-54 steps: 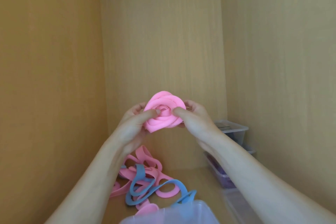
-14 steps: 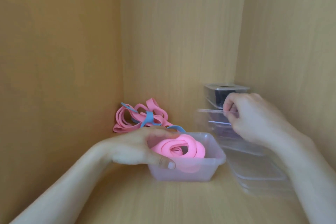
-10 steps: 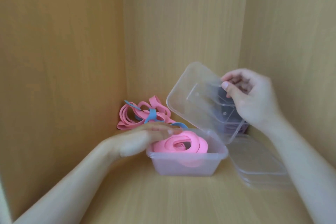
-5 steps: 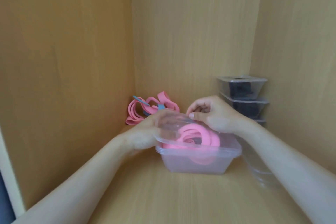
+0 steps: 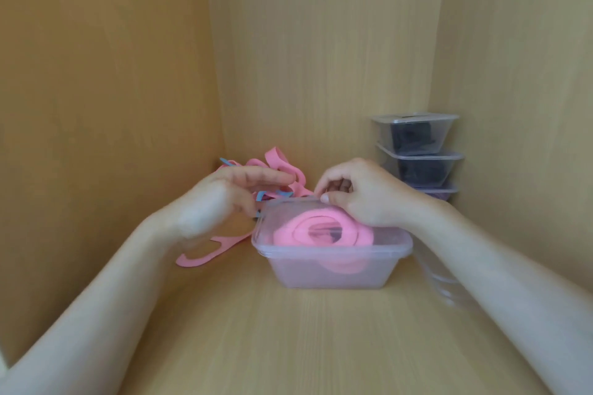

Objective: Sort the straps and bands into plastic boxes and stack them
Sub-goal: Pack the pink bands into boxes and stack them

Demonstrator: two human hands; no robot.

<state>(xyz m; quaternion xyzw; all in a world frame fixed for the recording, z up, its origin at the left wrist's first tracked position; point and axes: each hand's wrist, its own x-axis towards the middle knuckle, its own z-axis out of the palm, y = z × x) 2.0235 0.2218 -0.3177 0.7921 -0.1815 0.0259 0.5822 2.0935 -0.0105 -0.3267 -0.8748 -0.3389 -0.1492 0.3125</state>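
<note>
A clear plastic box [image 5: 330, 269] stands mid-shelf with a rolled pink band [image 5: 321, 231] inside and a clear lid [image 5: 288, 218] lying on top. My right hand [image 5: 362, 196] rests on the lid's back right part, its fingers curled and its thumb tip at the lid's back rim. My left hand [image 5: 224, 199], blurred, hovers just left of the box with its fingers stretched out and holds nothing. Under and behind it lies a loose pile of pink and blue bands [image 5: 279, 163], and one pink loop [image 5: 205, 258] trails forward.
Three closed clear boxes with dark contents are stacked [image 5: 417, 151] in the back right corner. Spare clear lids [image 5: 446, 285] lie on the shelf right of the box, partly behind my right forearm. Wooden walls close in on the left, back and right.
My right hand has brought the lid down flat onto the box. My left hand has come off the lid and moved left. The view has shifted closer and lower.
</note>
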